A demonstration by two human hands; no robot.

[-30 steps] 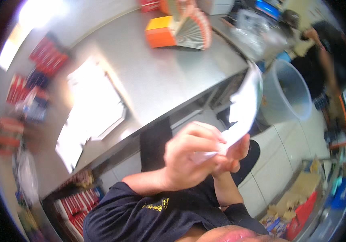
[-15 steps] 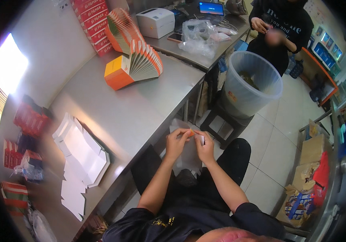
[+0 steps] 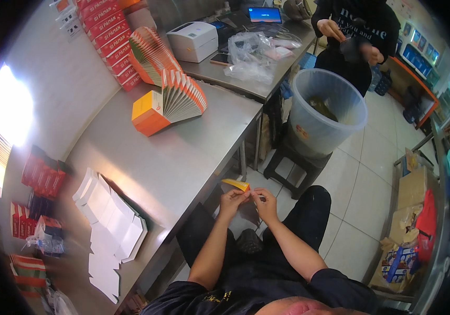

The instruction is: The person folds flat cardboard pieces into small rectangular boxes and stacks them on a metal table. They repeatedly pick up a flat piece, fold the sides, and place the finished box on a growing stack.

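Over my lap, both hands meet on a small yellow and orange cardboard carton [image 3: 237,185]. My left hand [image 3: 231,203] pinches its near end between thumb and fingers, and the yellow panel sticks out beyond the fingertips. Close beside it, my right hand [image 3: 265,205] has its fingertips closed at the carton's right edge. The fingers cover much of the carton, so its full shape is hidden. On the steel table, an orange and yellow box [image 3: 151,113] stands against a fanned row of cartons [image 3: 183,97]. Flat white carton blanks [image 3: 112,218] lie stacked at the table's near left.
A clear plastic tub [image 3: 327,118] stands on a black stool [image 3: 293,168] ahead to the right. Behind it a person in black [image 3: 359,42] handles something dark. Red boxes [image 3: 104,39] are piled by the wall, near a white printer [image 3: 192,41] and plastic bags [image 3: 251,52].
More of the carton shows, its yellow panel now pointing up and left past my left fingers. My hands have moved slightly down in view, and the whole view has shifted a little.
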